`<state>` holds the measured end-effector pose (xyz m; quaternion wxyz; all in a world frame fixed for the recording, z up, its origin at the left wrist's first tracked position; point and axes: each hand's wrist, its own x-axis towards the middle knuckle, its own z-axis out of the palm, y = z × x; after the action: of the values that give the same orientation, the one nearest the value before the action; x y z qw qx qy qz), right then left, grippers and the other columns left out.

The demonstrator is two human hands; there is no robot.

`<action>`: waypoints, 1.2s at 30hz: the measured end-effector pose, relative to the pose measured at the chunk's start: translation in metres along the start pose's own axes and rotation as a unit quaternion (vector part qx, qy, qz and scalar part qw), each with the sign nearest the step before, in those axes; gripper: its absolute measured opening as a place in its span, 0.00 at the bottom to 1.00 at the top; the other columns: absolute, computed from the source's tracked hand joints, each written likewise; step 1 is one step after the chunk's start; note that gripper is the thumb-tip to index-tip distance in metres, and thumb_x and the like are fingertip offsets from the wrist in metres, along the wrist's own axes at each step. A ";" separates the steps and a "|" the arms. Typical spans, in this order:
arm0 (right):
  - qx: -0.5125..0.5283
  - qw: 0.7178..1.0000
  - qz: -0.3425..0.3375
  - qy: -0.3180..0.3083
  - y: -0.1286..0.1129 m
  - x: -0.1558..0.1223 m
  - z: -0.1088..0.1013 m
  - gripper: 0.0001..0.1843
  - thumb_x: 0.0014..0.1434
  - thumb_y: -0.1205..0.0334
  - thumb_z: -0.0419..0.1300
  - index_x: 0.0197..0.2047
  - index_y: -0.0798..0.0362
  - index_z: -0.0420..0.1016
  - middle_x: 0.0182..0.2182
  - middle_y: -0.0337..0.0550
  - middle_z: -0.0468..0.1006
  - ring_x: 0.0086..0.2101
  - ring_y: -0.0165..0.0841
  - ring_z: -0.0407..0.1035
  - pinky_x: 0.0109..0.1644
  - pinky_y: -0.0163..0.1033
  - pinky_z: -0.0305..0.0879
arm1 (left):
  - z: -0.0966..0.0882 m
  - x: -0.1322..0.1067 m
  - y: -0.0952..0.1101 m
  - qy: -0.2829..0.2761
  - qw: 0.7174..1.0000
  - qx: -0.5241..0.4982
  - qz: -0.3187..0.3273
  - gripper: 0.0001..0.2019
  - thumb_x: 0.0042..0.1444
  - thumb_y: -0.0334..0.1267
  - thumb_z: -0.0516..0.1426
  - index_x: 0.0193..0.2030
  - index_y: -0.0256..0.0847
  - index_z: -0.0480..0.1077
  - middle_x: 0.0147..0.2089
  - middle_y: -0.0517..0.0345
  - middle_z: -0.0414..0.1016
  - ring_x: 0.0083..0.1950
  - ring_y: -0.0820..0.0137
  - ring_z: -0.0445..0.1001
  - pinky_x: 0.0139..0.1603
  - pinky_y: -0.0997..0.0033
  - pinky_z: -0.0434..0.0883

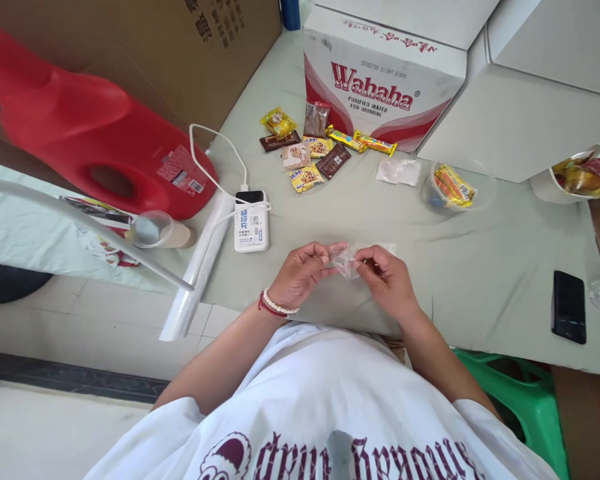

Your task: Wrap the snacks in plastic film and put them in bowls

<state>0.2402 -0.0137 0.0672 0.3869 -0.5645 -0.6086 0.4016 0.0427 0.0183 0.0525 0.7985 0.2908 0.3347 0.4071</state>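
Observation:
Both of my hands pinch a small clear plastic bag [351, 259] just above the grey-green cloth. My left hand [303, 273], with a bead bracelet and red string at the wrist, grips the bag's left edge with closed fingers. On the bag's right edge my right hand [386, 279] pinches in the same way. Beyond the hands lie several small snack packets [313, 153] in yellow, brown and beige wrappers. A clear plastic bowl [456, 188] with yellow packets inside stands to the right of them.
A white power bank [251, 220] with a cable lies left of my hands, beside a clear plastic roll [196, 267]. A red plastic jug [95, 140], a Wahaha carton [380, 73], a black phone [569, 307] and a green stool [525, 393] surround the spot.

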 end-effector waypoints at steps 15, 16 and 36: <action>-0.177 0.944 -0.252 0.120 0.015 -0.040 -0.011 0.14 0.65 0.71 0.59 0.50 0.45 0.76 0.42 0.46 0.78 0.40 0.35 0.73 0.41 0.41 0.72 | 0.017 0.014 -0.005 0.120 0.991 0.048 -0.043 0.20 0.48 0.49 0.70 0.29 0.39 0.66 0.38 0.58 0.78 0.38 0.70 0.77 0.42 0.64 0.78; -0.171 0.951 -0.236 0.100 0.020 -0.048 -0.012 0.13 0.64 0.70 0.60 0.49 0.45 0.77 0.42 0.46 0.78 0.40 0.36 0.73 0.42 0.42 0.72 | 0.018 0.012 -0.005 0.116 0.992 0.036 -0.027 0.20 0.49 0.50 0.70 0.30 0.39 0.67 0.41 0.57 0.79 0.41 0.68 0.79 0.44 0.62 0.78; 0.150 0.974 0.106 0.132 0.027 0.003 -0.011 0.13 0.61 0.47 0.65 0.41 0.48 0.77 0.34 0.38 0.77 0.35 0.31 0.69 0.40 0.37 0.67 | -0.011 -0.027 -0.027 0.196 0.962 0.186 0.033 0.22 0.56 0.55 0.66 0.50 0.42 0.74 0.59 0.46 0.77 0.59 0.58 0.75 0.59 0.59 0.70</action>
<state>0.2607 -0.0086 0.0460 0.4998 -0.6093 -0.4216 0.4487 0.0344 -0.0155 0.0340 0.6357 0.3593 0.5445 0.4127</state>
